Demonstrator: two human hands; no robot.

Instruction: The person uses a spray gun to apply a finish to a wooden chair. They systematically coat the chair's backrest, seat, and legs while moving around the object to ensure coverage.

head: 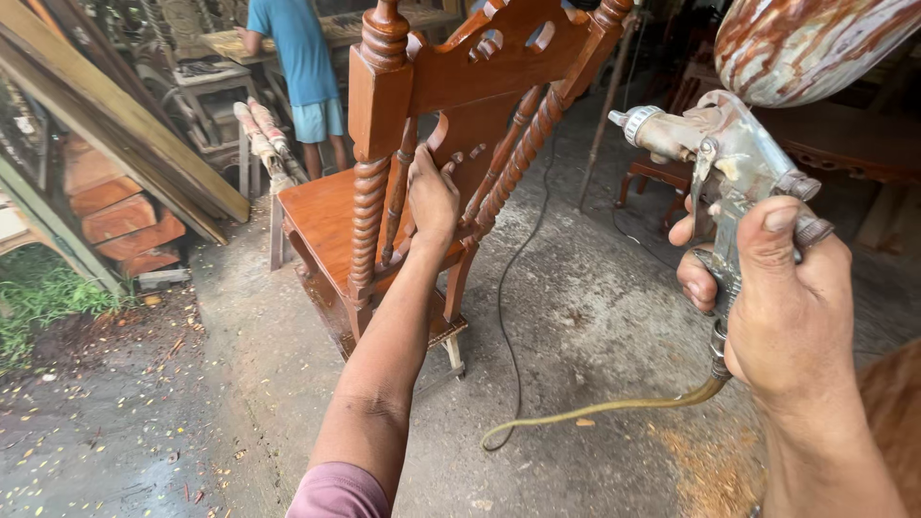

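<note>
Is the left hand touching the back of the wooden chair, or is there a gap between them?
Touching. In the head view, the left hand rests on the wooden chair back, its fingers curled around the carved back panel beside a twisted spindle, with no gap visible.

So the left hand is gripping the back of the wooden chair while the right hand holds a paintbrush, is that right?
Not quite. The head view shows the right hand holding a metal spray gun with a hose, not a paintbrush. The left hand does grip the back of the wooden chair.

The wooden chair [460, 115] under my left grip [432, 197] is glossy, reddish and smooth; my metal spray gun [729, 163] looks dull and paint-crusted, the concrete floor [595, 317] rough.
</note>
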